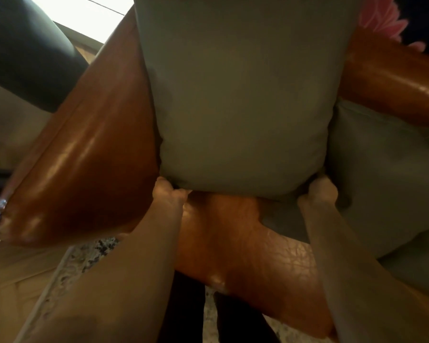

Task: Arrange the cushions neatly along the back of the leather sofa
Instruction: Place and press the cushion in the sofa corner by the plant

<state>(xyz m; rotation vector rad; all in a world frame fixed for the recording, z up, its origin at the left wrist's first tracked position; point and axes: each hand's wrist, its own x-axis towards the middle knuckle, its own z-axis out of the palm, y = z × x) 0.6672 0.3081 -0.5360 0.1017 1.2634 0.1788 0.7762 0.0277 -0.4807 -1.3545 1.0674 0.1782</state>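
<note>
A large grey-green cushion [243,95] stands upright in the middle of the view, against the brown leather sofa [245,243]. My left hand [169,191] grips its lower left corner, fingers tucked under the fabric. My right hand [320,191] grips its lower right corner in the same way. A second grey-green cushion [386,174] lies to the right on the seat, touching the first one. The fingertips of both hands are hidden behind the cushion's bottom edge.
The sofa's rounded leather armrest [84,154] runs along the left and its backrest [391,80] curves at the upper right. A pink furry thing [384,18] shows behind the backrest. A dark leather seat [27,50] stands at the upper left. A patterned rug [84,258] lies below.
</note>
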